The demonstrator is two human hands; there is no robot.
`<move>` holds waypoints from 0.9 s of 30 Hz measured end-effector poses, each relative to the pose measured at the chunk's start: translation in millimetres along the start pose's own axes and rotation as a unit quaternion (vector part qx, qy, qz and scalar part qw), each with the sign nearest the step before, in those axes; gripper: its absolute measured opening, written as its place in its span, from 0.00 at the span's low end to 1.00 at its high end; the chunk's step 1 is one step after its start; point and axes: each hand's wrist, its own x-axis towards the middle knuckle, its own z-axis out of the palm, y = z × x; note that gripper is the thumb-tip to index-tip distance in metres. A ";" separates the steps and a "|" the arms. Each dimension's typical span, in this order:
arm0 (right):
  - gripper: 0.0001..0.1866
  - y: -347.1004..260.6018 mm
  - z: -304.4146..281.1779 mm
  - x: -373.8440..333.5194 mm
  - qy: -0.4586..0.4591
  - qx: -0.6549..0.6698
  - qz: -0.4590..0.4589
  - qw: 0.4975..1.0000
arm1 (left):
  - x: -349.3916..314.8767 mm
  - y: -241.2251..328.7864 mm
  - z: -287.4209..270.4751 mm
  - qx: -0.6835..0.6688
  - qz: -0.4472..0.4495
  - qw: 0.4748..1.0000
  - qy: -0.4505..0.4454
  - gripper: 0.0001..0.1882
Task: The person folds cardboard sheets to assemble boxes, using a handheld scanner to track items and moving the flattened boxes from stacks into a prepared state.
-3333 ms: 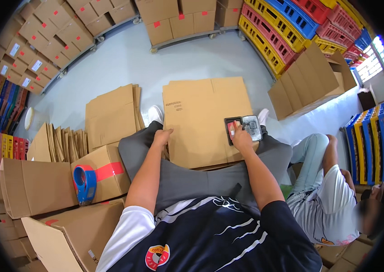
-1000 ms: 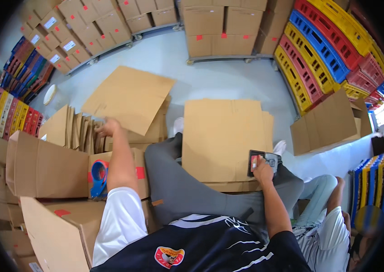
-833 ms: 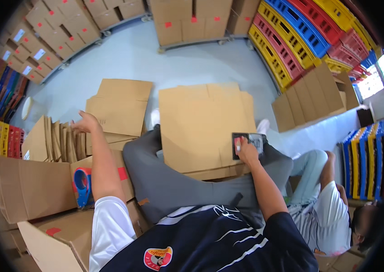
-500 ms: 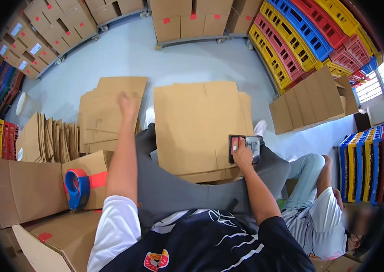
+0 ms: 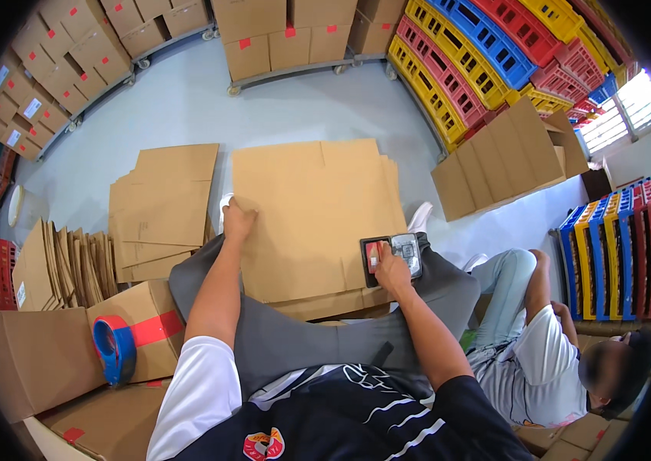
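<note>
On my lap lies a stack of flattened cardboard boxes. My left hand is at the stack's left edge, its fingers closed on the top flattened box. A shallow, dark-rimmed case sits at the stack's lower right, against my thigh, with a red part on its left and a grey, clear-looking part on its right. My right hand is over the red part with fingers pinched together. What they hold is small and mostly hidden. Another pile of flattened boxes lies on the floor to the left.
At the left stand a row of upright folded cardboard and an open box with a blue-and-red tape dispenser. Stacked cartons on wheeled dollies and coloured crates line the back. A person sits close on my right.
My left hand has come back from over the left pile to the left edge of the lap stack. My right hand stays at the case. The whole view has shifted slightly.
</note>
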 end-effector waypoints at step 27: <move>0.29 10.7 -7.3 -3.6 -0.022 -0.013 -0.003 1.000 | 25.7 11.6 -42.8 -0.380 -0.205 0.893 -0.126 0.37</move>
